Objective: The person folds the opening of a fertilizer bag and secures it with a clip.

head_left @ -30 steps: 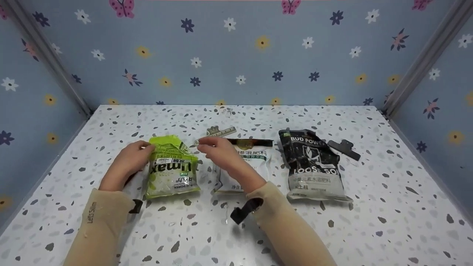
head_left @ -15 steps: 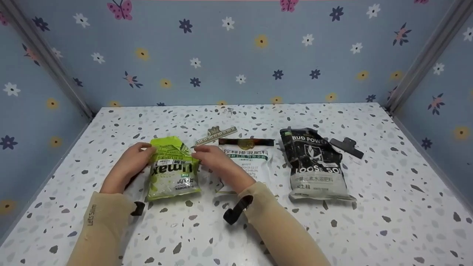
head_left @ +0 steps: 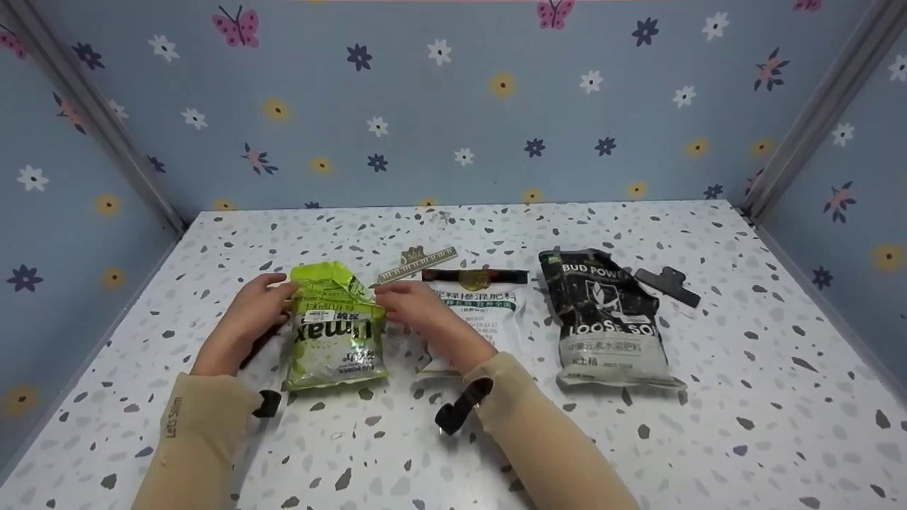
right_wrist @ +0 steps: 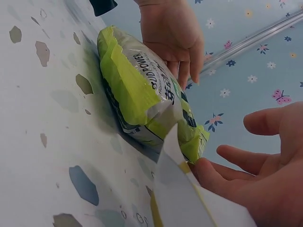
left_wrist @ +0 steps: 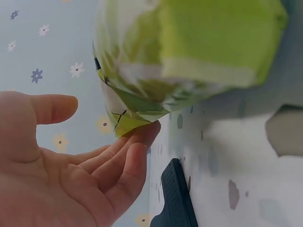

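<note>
A green and white "Umax" fertilizer bag (head_left: pixel 339 340) lies on the table between my hands. My left hand (head_left: pixel 251 312) is at its upper left side. In the left wrist view its fairly straight fingertips touch the bag's corner, with the thumb held apart. My right hand (head_left: pixel 425 312) is at the upper right side. In the right wrist view one fingertip touches the green bag's corner, and thumb and other fingers are spread. A dark bag clip (left_wrist: pixel 175 196) lies by the left hand. The right forearm partly hides a white fertilizer bag (head_left: pixel 489 322).
A black and grey "Loose Soil" bag (head_left: pixel 609 322) lies at the right, with a black clip (head_left: pixel 668 285) beside its top. A ruler-like gold clip (head_left: pixel 417 264) lies behind the bags. A dark brown clip (head_left: pixel 475 277) sits across the white bag's top. Flowered walls (head_left: pixel 453 106) enclose the table.
My right hand has moved left and down, from above the white bag's top left to the green bag's right side. The left hand stays by the green bag. The camera view shifts slightly.
</note>
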`<action>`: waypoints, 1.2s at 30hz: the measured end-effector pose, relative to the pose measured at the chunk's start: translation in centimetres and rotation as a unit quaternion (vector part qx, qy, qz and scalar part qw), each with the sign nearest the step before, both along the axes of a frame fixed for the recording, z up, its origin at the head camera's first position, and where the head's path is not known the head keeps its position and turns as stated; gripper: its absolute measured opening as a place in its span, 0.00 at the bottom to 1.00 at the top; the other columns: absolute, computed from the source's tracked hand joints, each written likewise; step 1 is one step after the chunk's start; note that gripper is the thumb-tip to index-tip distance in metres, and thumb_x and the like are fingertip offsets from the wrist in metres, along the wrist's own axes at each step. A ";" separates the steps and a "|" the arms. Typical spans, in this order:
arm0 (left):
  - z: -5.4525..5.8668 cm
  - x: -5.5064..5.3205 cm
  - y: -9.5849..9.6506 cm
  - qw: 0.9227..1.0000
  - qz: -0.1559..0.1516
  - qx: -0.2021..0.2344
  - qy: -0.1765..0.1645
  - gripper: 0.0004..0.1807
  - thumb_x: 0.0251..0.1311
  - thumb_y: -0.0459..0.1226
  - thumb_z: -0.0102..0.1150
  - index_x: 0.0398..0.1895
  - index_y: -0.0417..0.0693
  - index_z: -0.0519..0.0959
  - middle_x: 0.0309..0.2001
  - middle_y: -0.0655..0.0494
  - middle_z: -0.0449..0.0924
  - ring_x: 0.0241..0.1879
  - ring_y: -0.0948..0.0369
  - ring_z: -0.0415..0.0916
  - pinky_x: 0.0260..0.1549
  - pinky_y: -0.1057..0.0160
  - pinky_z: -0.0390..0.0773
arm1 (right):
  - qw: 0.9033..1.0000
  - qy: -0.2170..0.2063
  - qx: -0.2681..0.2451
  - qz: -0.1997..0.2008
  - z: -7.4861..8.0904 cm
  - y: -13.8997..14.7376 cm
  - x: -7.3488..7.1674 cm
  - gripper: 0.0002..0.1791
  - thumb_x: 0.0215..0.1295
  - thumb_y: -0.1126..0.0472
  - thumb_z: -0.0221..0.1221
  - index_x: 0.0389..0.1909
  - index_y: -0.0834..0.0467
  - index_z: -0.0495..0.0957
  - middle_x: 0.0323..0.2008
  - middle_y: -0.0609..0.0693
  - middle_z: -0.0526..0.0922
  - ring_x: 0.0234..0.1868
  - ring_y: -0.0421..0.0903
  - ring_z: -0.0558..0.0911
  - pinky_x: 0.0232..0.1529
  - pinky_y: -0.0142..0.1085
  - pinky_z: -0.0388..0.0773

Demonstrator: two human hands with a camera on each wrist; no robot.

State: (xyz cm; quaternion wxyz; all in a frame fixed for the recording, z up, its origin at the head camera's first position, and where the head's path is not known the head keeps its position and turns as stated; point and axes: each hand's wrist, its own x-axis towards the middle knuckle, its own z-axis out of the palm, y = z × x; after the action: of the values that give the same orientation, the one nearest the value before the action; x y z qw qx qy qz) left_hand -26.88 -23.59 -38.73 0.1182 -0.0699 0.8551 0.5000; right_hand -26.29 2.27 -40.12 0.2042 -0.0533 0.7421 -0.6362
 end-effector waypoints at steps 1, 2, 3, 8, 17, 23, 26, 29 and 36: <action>0.0 0.0 0.0 1.000 0.003 0.005 0.001 0.39 0.77 0.50 0.39 0.79 0.37 0.44 0.72 0.33 0.57 0.65 0.45 0.64 0.59 0.51 0.70 | 1.000 -0.001 0.000 -0.002 0.0 0.0 0.0 0.22 0.73 0.53 0.57 0.64 0.54 0.76 0.58 0.48 0.79 0.55 0.45 0.80 0.61 0.41 0.72; 0.0 0.0 0.0 1.000 0.006 0.009 0.001 0.39 0.77 0.51 0.39 0.79 0.37 0.44 0.72 0.33 0.57 0.65 0.45 0.63 0.60 0.51 0.69 | 1.000 0.000 0.002 -0.004 0.1 0.0 0.1 0.21 0.72 0.53 0.57 0.63 0.54 0.76 0.59 0.48 0.79 0.55 0.45 0.80 0.61 0.41 0.72; 0.0 0.0 0.0 1.000 0.009 0.015 0.002 0.38 0.77 0.50 0.40 0.79 0.37 0.44 0.71 0.33 0.57 0.66 0.45 0.63 0.61 0.50 0.68 | 1.000 -0.001 -0.001 -0.007 0.1 0.0 0.1 0.21 0.72 0.53 0.58 0.63 0.53 0.77 0.59 0.48 0.78 0.55 0.44 0.80 0.61 0.40 0.72; 0.1 0.1 -0.2 0.999 0.010 0.039 0.010 0.37 0.77 0.49 0.40 0.79 0.39 0.45 0.73 0.34 0.55 0.69 0.43 0.59 0.64 0.48 0.66 | 1.000 -0.003 -0.009 -0.014 0.1 -0.1 0.1 0.20 0.71 0.54 0.58 0.62 0.50 0.78 0.61 0.49 0.77 0.54 0.45 0.81 0.61 0.42 0.72; 0.6 0.2 -0.2 0.997 0.008 0.070 0.021 0.38 0.78 0.50 0.39 0.80 0.42 0.42 0.74 0.36 0.53 0.68 0.44 0.58 0.64 0.48 0.66 | 1.000 0.012 -0.014 -0.013 -0.1 0.0 0.1 0.18 0.69 0.56 0.61 0.59 0.48 0.79 0.53 0.43 0.80 0.48 0.46 0.81 0.57 0.45 0.74; 1.1 0.5 -0.3 0.997 -0.006 0.066 0.039 0.37 0.77 0.52 0.40 0.80 0.44 0.45 0.71 0.36 0.57 0.64 0.46 0.62 0.61 0.47 0.67 | 0.999 0.053 0.010 0.000 -0.1 0.0 0.2 0.19 0.67 0.59 0.63 0.58 0.50 0.79 0.49 0.43 0.81 0.46 0.47 0.80 0.52 0.47 0.77; 1.2 0.6 -0.4 0.996 -0.002 0.069 0.048 0.36 0.77 0.52 0.41 0.79 0.42 0.48 0.70 0.37 0.59 0.62 0.47 0.64 0.61 0.47 0.67 | 0.996 0.080 0.024 0.007 -0.2 -0.1 0.3 0.19 0.65 0.62 0.64 0.57 0.52 0.80 0.47 0.44 0.81 0.45 0.46 0.80 0.50 0.46 0.78; 1.2 0.6 -0.7 0.995 0.009 0.075 0.067 0.33 0.77 0.51 0.42 0.75 0.40 0.55 0.65 0.40 0.64 0.57 0.51 0.69 0.59 0.49 0.68 | 0.994 0.107 0.036 0.013 -0.2 -0.3 0.4 0.19 0.63 0.64 0.66 0.55 0.52 0.80 0.46 0.45 0.81 0.46 0.44 0.81 0.49 0.41 0.79; 1.2 0.4 -1.1 0.988 0.021 0.104 0.114 0.16 0.75 0.48 0.48 0.50 0.44 0.66 0.42 0.61 0.77 0.46 0.63 0.74 0.54 0.54 0.70 | 0.987 0.145 0.061 0.027 0.2 -0.5 0.7 0.22 0.60 0.66 0.68 0.55 0.51 0.79 0.45 0.43 0.81 0.49 0.45 0.80 0.47 0.35 0.79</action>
State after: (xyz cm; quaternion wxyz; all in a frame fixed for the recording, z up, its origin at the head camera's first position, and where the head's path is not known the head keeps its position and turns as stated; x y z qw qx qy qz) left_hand -26.49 -24.67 -37.56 0.0164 -0.0176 0.8046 0.5933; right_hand -25.58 1.76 -39.97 0.1141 -0.1523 0.7995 -0.5697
